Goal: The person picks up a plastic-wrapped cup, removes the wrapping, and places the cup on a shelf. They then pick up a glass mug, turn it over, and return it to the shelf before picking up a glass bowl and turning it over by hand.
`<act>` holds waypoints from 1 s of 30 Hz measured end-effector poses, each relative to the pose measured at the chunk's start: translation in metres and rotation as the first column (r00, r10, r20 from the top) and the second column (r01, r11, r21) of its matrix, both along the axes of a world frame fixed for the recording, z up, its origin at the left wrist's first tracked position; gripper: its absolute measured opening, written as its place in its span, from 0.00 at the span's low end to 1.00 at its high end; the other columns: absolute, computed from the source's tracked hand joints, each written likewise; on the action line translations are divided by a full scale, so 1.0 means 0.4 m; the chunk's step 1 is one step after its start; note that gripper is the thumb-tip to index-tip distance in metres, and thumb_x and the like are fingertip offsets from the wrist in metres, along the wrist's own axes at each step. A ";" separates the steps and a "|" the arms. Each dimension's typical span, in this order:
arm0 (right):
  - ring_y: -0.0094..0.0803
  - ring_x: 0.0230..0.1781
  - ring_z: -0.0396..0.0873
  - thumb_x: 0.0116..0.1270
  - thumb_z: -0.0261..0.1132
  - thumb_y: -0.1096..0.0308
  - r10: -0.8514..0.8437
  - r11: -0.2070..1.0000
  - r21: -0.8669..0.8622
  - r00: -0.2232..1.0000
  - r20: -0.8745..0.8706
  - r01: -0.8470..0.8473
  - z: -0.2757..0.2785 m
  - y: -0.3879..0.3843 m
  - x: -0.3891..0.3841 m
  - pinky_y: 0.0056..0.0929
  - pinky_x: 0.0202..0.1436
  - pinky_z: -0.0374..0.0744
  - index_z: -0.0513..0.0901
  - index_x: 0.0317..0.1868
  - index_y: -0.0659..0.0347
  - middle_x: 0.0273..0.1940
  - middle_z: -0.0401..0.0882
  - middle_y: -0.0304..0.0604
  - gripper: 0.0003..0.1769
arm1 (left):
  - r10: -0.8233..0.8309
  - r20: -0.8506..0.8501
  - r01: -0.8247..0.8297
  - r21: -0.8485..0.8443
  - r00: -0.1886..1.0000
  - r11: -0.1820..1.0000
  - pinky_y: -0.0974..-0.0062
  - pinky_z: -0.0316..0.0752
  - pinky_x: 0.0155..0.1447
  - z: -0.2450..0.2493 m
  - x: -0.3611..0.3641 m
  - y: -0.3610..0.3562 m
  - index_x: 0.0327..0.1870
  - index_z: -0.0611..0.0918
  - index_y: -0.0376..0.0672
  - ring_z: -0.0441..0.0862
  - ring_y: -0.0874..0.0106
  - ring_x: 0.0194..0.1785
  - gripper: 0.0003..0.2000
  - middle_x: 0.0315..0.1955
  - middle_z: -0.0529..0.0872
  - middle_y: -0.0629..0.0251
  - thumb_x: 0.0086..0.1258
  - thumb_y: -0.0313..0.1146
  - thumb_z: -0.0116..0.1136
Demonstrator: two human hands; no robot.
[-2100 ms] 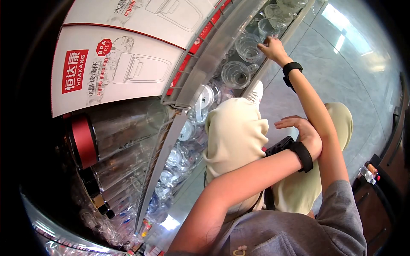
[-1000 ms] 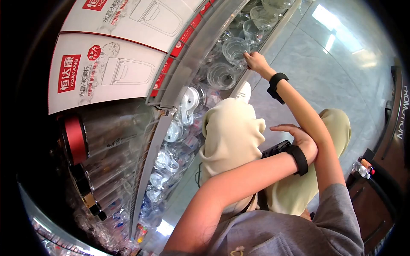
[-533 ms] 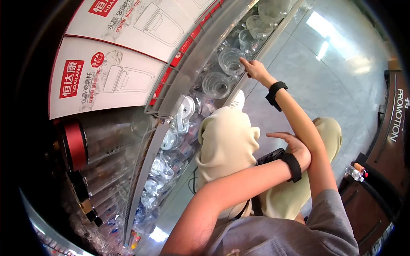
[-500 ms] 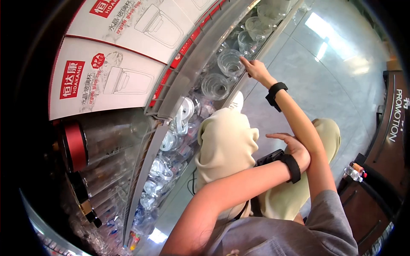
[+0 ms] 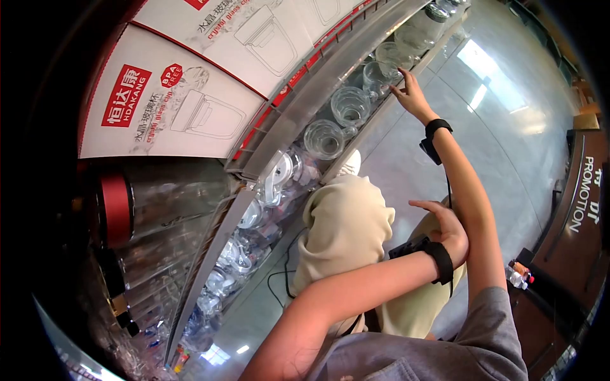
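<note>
My right hand (image 5: 413,98) reaches out to a low shelf row of clear glass mugs, thumb and index finger apart. Its fingertips are right by the handle of one glass mug (image 5: 375,77) and the rim of a farther mug (image 5: 394,58). Nearer to me along the same row stand two more handled glass mugs, one (image 5: 350,106) behind the other (image 5: 325,139). My left hand (image 5: 448,228) lies against my right forearm near the elbow, index finger stretched out and nothing held. Both wrists wear black straps.
White boxes (image 5: 159,105) printed with a glass cup fill the wire shelf above. Bottles with a red band (image 5: 115,209) lie at left, over plastic-wrapped cups with white lids (image 5: 238,251). My knees (image 5: 346,222) are close to the shelf. A brown promotion counter (image 5: 575,254) stands at right.
My right hand has moved farther along the mug row, and its thumb and index finger have spread from a pointing pose. The view has shifted slightly; my left hand keeps its place against my arm.
</note>
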State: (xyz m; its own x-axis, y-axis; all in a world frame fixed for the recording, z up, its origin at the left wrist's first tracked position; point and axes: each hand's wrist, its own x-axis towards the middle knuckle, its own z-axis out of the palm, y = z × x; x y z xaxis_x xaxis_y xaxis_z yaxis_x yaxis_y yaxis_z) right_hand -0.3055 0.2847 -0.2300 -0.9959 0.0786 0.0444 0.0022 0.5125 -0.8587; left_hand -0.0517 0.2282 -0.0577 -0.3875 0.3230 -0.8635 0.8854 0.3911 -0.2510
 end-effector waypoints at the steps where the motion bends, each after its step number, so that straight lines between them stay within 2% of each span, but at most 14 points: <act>1: 0.45 0.55 0.72 0.61 0.64 0.58 0.027 0.999 0.031 0.999 -0.022 -0.026 -0.005 0.001 -0.006 0.36 0.54 0.74 0.60 0.65 0.63 0.62 0.62 0.56 0.36 | 0.017 -0.034 -0.018 -0.012 0.999 1.000 0.40 0.72 0.53 -0.008 0.000 0.004 0.60 0.73 0.45 0.71 0.52 0.58 0.24 0.58 0.73 0.59 0.60 0.32 0.60; 3: 0.44 0.62 0.66 0.61 0.65 0.58 0.064 0.995 0.086 0.996 -0.064 -0.059 -0.021 -0.003 -0.013 0.35 0.59 0.72 0.57 0.67 0.63 0.66 0.58 0.56 0.39 | 0.002 -0.046 -0.004 -0.034 0.999 0.999 0.40 0.72 0.53 -0.024 -0.004 0.005 0.60 0.73 0.45 0.72 0.52 0.57 0.23 0.57 0.73 0.59 0.61 0.31 0.58; 4: 0.47 0.67 0.59 0.60 0.66 0.56 0.091 0.994 0.064 0.995 -0.037 -0.088 -0.028 0.000 -0.015 0.34 0.65 0.68 0.56 0.68 0.63 0.68 0.54 0.56 0.42 | -0.014 -0.048 0.011 -0.046 0.999 0.999 0.40 0.72 0.52 -0.032 -0.001 0.004 0.59 0.74 0.45 0.72 0.52 0.57 0.22 0.57 0.73 0.59 0.61 0.31 0.58; 7: 0.49 0.67 0.60 0.56 0.69 0.57 0.147 0.972 0.207 0.978 -0.147 -0.114 -0.038 0.000 -0.021 0.34 0.67 0.65 0.54 0.68 0.63 0.69 0.53 0.55 0.46 | -0.098 -0.034 0.099 0.013 0.995 0.995 0.41 0.72 0.52 0.006 -0.019 -0.027 0.58 0.74 0.43 0.73 0.52 0.56 0.21 0.55 0.74 0.56 0.61 0.31 0.56; 10: 0.51 0.66 0.60 0.50 0.74 0.62 0.159 0.963 0.246 0.967 -0.201 -0.108 -0.049 -0.012 -0.038 0.35 0.67 0.65 0.55 0.68 0.64 0.67 0.54 0.54 0.49 | -0.057 -0.158 0.060 0.017 0.986 0.998 0.42 0.72 0.52 0.007 -0.022 -0.037 0.56 0.75 0.39 0.74 0.51 0.54 0.20 0.52 0.76 0.52 0.62 0.31 0.54; 16: 0.48 0.52 0.72 0.43 0.76 0.71 -0.040 0.995 0.087 0.992 -0.123 0.051 -0.036 -0.036 -0.044 0.37 0.56 0.74 0.65 0.61 0.59 0.57 0.63 0.51 0.43 | -0.018 -0.231 0.018 -0.002 0.973 1.000 0.44 0.72 0.53 -0.017 -0.022 -0.046 0.54 0.75 0.36 0.75 0.51 0.53 0.18 0.50 0.78 0.50 0.63 0.29 0.50; 19: 0.47 0.46 0.73 0.43 0.76 0.73 -0.050 0.997 0.045 0.989 -0.142 0.057 -0.039 -0.032 -0.044 0.36 0.51 0.76 0.67 0.58 0.58 0.55 0.64 0.51 0.40 | -0.002 -0.296 -0.004 -0.022 0.955 1.000 0.45 0.71 0.54 -0.029 -0.013 -0.043 0.54 0.75 0.35 0.75 0.51 0.53 0.18 0.50 0.78 0.50 0.63 0.28 0.50; 20: 0.50 0.47 0.72 0.42 0.77 0.72 -0.043 0.998 0.031 0.991 -0.126 0.047 -0.039 -0.029 -0.044 0.38 0.52 0.75 0.66 0.58 0.60 0.54 0.64 0.53 0.42 | 0.017 -0.310 -0.020 -0.007 0.951 1.000 0.46 0.71 0.54 -0.029 -0.010 -0.039 0.54 0.75 0.35 0.75 0.51 0.53 0.18 0.50 0.78 0.50 0.63 0.29 0.50; 23: 0.52 0.48 0.70 0.41 0.78 0.71 -0.066 0.983 0.151 0.974 -0.216 0.100 -0.065 -0.033 -0.059 0.39 0.53 0.73 0.64 0.57 0.63 0.53 0.64 0.55 0.42 | 0.021 -0.355 -0.021 0.003 0.935 1.000 0.47 0.71 0.55 -0.035 -0.015 -0.044 0.54 0.75 0.35 0.75 0.52 0.53 0.18 0.50 0.78 0.49 0.62 0.29 0.51; 27: 0.55 0.50 0.69 0.39 0.79 0.67 -0.030 0.988 0.146 0.989 -0.144 0.052 -0.046 -0.020 -0.054 0.41 0.53 0.73 0.65 0.52 0.66 0.51 0.64 0.57 0.41 | 0.008 -0.372 -0.008 0.004 0.928 1.000 0.50 0.71 0.56 -0.029 -0.007 -0.036 0.53 0.76 0.34 0.75 0.52 0.53 0.20 0.49 0.78 0.47 0.59 0.32 0.52; 28: 0.56 0.49 0.71 0.42 0.78 0.61 0.008 0.955 0.294 0.985 -0.173 0.044 -0.036 -0.015 -0.052 0.41 0.50 0.74 0.66 0.51 0.65 0.49 0.66 0.56 0.39 | 0.023 -0.380 -0.018 0.016 0.925 1.000 0.50 0.71 0.55 -0.029 -0.005 -0.035 0.53 0.76 0.33 0.75 0.52 0.53 0.20 0.49 0.78 0.47 0.59 0.31 0.53; 30: 0.56 0.48 0.72 0.43 0.77 0.57 0.024 0.924 0.382 0.996 -0.087 0.011 -0.008 -0.017 -0.043 0.43 0.48 0.75 0.66 0.50 0.65 0.48 0.68 0.55 0.39 | 0.024 -0.394 -0.019 0.016 0.919 1.000 0.49 0.71 0.54 -0.024 -0.007 -0.036 0.51 0.76 0.32 0.75 0.52 0.53 0.18 0.49 0.78 0.47 0.61 0.30 0.50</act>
State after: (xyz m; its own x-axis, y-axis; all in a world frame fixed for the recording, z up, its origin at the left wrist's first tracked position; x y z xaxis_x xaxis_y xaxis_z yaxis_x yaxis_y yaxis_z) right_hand -0.3229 0.2780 -0.2331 -0.9870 0.0320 0.1575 -0.0690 0.8010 -0.5947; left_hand -0.0546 0.2136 -0.0673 -0.7027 0.3201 -0.6354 0.7070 0.4139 -0.5734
